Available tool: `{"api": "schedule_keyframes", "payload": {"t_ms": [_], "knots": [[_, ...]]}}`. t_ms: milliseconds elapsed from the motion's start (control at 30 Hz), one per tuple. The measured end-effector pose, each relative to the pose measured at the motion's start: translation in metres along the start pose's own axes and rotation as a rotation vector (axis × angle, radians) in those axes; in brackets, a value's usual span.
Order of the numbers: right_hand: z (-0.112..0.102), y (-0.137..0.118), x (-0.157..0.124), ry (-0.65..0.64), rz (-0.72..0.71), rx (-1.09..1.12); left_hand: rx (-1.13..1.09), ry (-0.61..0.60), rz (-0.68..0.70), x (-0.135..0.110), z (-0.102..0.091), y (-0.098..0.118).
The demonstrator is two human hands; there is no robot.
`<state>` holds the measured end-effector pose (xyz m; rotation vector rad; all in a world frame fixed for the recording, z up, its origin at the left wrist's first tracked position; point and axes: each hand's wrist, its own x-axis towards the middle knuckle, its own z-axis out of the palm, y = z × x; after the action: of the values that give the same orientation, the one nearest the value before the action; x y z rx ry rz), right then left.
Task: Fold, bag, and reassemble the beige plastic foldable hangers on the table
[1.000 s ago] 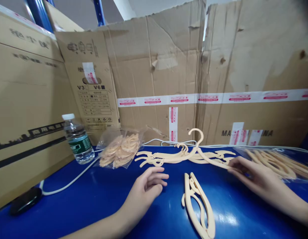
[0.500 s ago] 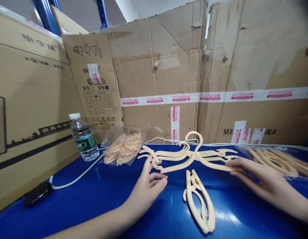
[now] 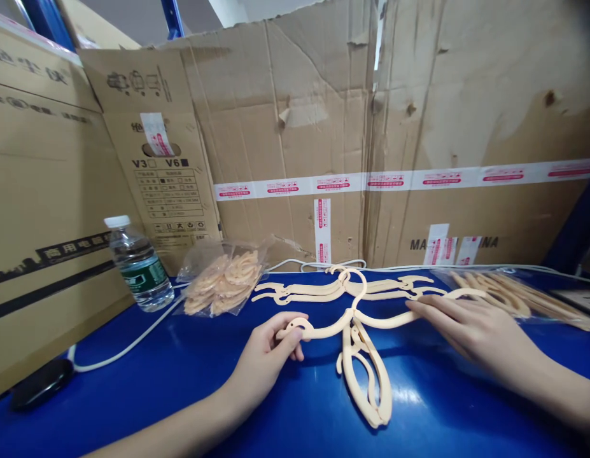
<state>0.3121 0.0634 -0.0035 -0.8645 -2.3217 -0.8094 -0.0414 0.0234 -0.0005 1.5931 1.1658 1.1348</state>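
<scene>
The left hand [image 3: 268, 353] is pinched, thumb against fingers, on the curled end of a cream plastic clothes hanger [image 3: 328, 331]. The right hand [image 3: 471, 331] lies flat, fingers stretched out over the hanger's opposite arm, resting on it rather than clasping it, as far as I can see. The hanger spans the gap between the two hands, low over the glossy blue table [image 3: 180, 381]. Its middle crosses the top of a pair of folded cream hangers [image 3: 366, 375], which run from the grip back toward the person. Just beyond the grip lies a flat row of matching hangers [image 3: 314, 291]. Outside the left hand sits a clear bag of small cream hooks [image 3: 223, 280], and past that a plastic water bottle [image 3: 139, 267]. This looks like the handling of a single hanger by its ends, and moving it cleanly calls for both ends rising together, clear of the folded pair beneath.
</scene>
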Motion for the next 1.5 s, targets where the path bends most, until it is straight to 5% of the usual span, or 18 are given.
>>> {"api": "schedule_keyframes", "payload": {"t_ms": [233,433,700,867,1067,1133,1333,1500], "knots": [[-0.006,-0.009,0.004,-0.035,0.022,-0.064,-0.023,0.034,-0.003,0.001,0.0,0.001],[0.002,-0.014,0.009,0.035,0.304,0.415,-0.02,0.06,-0.022,0.0,0.002,0.007],[0.003,-0.01,0.013,-0.064,0.606,0.953,-0.069,0.134,-0.025,0.001,0.002,-0.001],[-0.001,-0.031,0.022,-0.105,0.729,1.276,-0.163,0.085,-0.063,-0.001,0.011,0.007],[-0.008,-0.06,0.03,0.018,1.01,1.524,-0.139,0.069,-0.015,-0.011,0.019,0.011],[-0.013,-0.066,0.032,-0.018,1.0,1.547,-0.137,0.068,0.012,-0.013,0.02,0.01],[-0.03,-0.081,0.031,-0.37,0.651,1.558,-0.137,0.069,0.135,-0.02,0.022,0.012],[-0.041,-0.09,0.026,-0.433,0.539,1.57,0.058,-0.031,0.299,-0.031,0.023,0.014]]}}
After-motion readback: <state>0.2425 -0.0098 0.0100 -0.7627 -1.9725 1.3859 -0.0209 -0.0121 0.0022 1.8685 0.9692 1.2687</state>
